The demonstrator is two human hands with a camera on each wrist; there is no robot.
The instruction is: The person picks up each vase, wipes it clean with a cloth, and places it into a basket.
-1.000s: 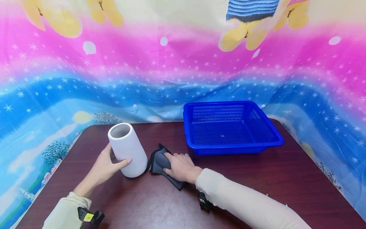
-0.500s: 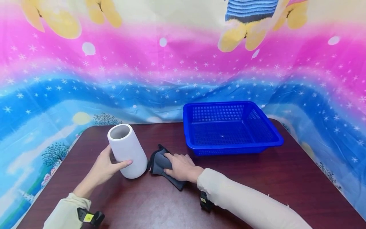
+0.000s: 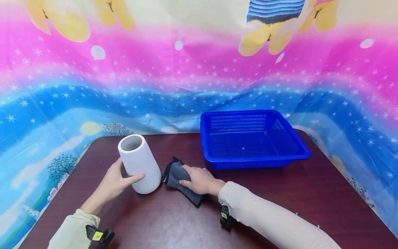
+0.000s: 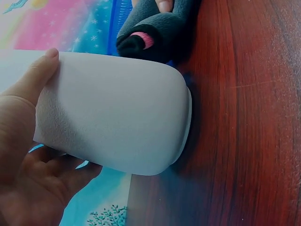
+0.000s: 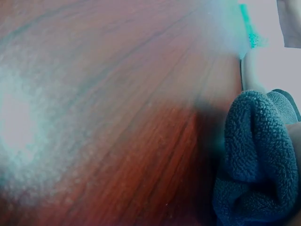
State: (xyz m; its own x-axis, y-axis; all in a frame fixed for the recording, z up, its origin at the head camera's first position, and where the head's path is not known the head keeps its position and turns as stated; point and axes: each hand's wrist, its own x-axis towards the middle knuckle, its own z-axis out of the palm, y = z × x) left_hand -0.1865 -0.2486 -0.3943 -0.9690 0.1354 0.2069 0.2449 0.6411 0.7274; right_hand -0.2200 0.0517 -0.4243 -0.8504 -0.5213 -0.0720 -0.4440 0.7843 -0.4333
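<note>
A white tapered vase (image 3: 141, 169) with an open round top stands on the table, left of the middle. My left hand (image 3: 116, 180) holds it from the left side, with the thumb across its front; in the left wrist view its fingers pass under the vase's far side. Just right of the vase lies a dark grey fleecy cloth (image 3: 181, 181) with black edging. My right hand (image 3: 202, 180) grips it from above, thumb on the near side. In the left wrist view the folded cloth (image 4: 157, 28) shows a small pink patch. The right wrist view shows thick folds of cloth (image 5: 256, 155).
A blue perforated plastic basket (image 3: 255, 159) stands at the back right of the dark reddish wooden table (image 3: 174, 224). Behind the table hangs a colourful printed curtain (image 3: 161, 69).
My right hand has drawn slightly to the right and gathered the cloth into a narrower bundle. My left hand and the vase look unmoved.
</note>
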